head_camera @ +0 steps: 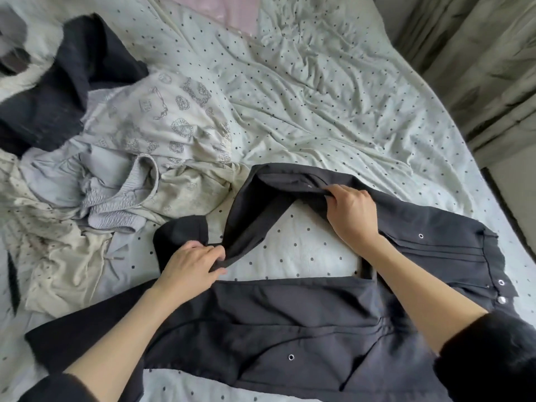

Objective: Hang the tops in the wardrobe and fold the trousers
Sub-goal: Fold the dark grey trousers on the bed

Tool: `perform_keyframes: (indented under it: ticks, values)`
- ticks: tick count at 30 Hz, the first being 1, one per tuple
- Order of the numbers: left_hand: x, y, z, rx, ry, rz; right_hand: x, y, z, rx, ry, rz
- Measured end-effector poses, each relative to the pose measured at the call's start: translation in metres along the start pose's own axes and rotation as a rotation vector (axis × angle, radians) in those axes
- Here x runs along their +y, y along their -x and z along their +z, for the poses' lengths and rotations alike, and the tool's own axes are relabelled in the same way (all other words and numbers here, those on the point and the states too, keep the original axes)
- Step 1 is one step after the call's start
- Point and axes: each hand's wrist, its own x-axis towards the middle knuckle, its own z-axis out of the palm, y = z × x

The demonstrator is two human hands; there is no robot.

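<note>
Beyond and around both hands spreads the bed sheet [333, 91], pale grey-green cotton with small dark dots, creased in long soft ridges. Under and between the hands lies the dark garment [275, 314], a smooth, matte charcoal weave with stitched seams and metal snap studs along its edge near the right forearm; whether it is trousers or a top I cannot tell for sure. The work looks early: no folded stack shows, no wardrobe or hanger is in view, and this piece is only half arranged, one long panel doubled over so a patch of sheet shows between the hands. Out past the left hand sits the unsorted heap [121, 158], soft and crumpled, with a cream printed top, a light grey piece with a gathered elastic band, and a dark navy garment [66, 82] above them, all seemingly left to do. The left hand [191, 265] pinches the near end of the folded panel, fingers curled round the cloth. The right hand [352, 213] grips the panel's far edge, fingers bent over a bunched fold.
</note>
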Motion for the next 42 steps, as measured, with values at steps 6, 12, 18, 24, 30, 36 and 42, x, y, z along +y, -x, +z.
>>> perform_keyframes:
  ticks: [6, 12, 18, 24, 30, 36, 42]
  values:
    - [-0.001, -0.044, -0.036, -0.039, 0.069, -0.262, 0.011, -0.018, -0.038, 0.036, -0.110, 0.277]
    - [0.020, -0.082, -0.013, -0.020, 0.185, -0.234, 0.024, 0.003, -0.044, -0.011, -0.172, 0.234]
    - [0.008, -0.093, -0.050, 0.259, 0.520, -0.405, 0.035, -0.009, -0.052, 0.038, -0.162, 0.310]
    - [0.010, -0.129, -0.151, 0.484, 0.380, -0.260, 0.025, -0.025, -0.058, 0.043, -0.182, 0.390]
    - [0.012, -0.141, -0.205, -0.087, 0.091, -0.152, 0.037, -0.037, -0.086, 0.010, -0.239, 0.510]
    - [-0.014, -0.141, -0.236, -0.460, 0.174, -0.270, 0.037, -0.050, -0.091, -0.020, -0.300, 0.536]
    - [-0.051, -0.131, -0.191, -0.487, -0.027, -0.453, 0.015, -0.038, -0.050, -0.409, -0.190, 0.349]
